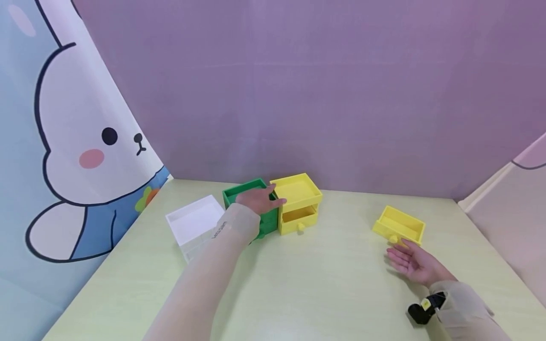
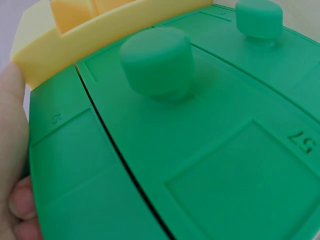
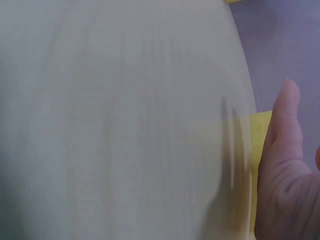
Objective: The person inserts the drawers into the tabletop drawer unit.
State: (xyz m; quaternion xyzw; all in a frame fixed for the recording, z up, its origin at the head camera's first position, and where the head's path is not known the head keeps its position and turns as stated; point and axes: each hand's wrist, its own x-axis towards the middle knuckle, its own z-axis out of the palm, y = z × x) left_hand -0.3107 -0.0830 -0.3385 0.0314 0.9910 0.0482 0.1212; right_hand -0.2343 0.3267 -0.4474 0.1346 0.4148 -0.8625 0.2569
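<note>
In the head view my left hand reaches over the green drawer unit, its thumb and a finger spread toward the adjoining yellow drawer unit. The left wrist view shows this hand's edge against the green unit's top side, close to the yellow unit; most of its fingers are hidden. Round green knobs stand out from the drawer fronts. At the right, a loose yellow drawer with a knob lies on the table. Just in front of it, my right hand lies palm up, fingers loosely extended, holding nothing.
A white drawer unit stands left of the green one, partly behind my left forearm. A purple cloth hangs behind the pale table, and a cartoon-printed cloth hangs at the left. A black device is near my right wrist.
</note>
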